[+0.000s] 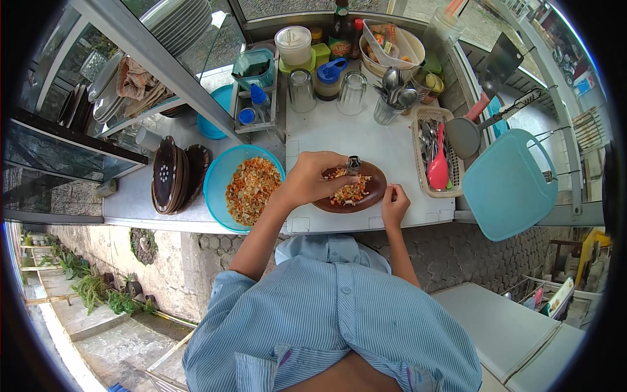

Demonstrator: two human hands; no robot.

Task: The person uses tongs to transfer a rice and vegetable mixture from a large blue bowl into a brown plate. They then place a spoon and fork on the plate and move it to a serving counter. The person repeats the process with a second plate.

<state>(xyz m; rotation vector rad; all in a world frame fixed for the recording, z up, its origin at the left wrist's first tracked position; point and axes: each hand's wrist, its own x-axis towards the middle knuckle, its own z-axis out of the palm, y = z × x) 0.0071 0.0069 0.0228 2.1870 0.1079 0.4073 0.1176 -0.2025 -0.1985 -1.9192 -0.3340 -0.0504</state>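
Observation:
A brown oval dish (pixel 373 193) lies on the white worktop with chopped orange and pale food (pixel 350 196) in it. Over the dish, my left hand (pixel 313 179) grips a short utensil (pixel 353 164) with a shiny dark end; its lower part is hidden by my fingers and thumb. At the dish's right rim, the curled fingers of my right hand (pixel 395 206) pinch the edge. Left of the dish, a turquoise bowl (pixel 213 198) holds a larger heap of the same chopped mix (pixel 252 191).
Brown oval plates (pixel 169 176) stand stacked at left. Behind are upturned glasses (pixel 351 93), a glass of cutlery (pixel 388 110) and a blue-lidded jar (pixel 327 90). Rightward are a cutlery basket (pixel 438 191) with a red spoon (pixel 439 164) and a hanging turquoise cutting board (pixel 512 191).

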